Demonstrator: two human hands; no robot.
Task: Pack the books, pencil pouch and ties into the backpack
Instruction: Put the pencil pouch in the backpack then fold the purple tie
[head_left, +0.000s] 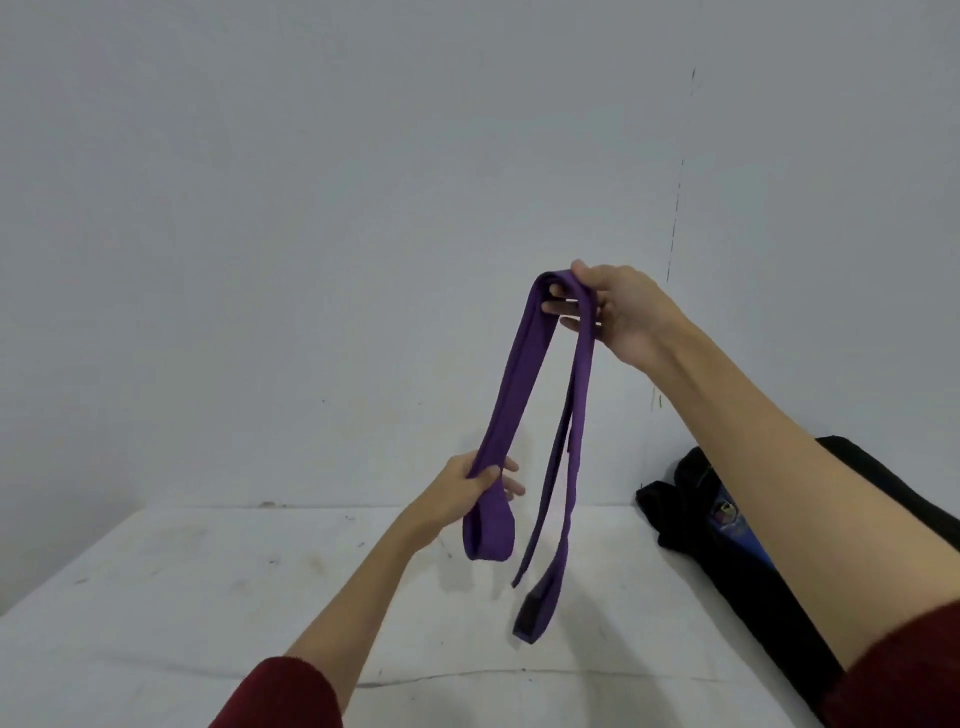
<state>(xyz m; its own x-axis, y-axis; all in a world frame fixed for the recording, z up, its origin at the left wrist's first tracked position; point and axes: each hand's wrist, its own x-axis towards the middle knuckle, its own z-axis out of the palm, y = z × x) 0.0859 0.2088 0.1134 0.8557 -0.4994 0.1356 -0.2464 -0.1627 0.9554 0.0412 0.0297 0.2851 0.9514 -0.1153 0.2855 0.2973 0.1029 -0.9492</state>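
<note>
Both hands, left hand and right hand, grip the purple tie.

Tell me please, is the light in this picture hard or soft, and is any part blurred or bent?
Head view: soft, even light; the long purple fabric tie casts only a faint shadow on the stained white table. The black backpack looks slightly soft. The wide lens stretches the forearms near the lower edge.

The tie is held above the table, left of the backpack, which lies against the wall
</note>
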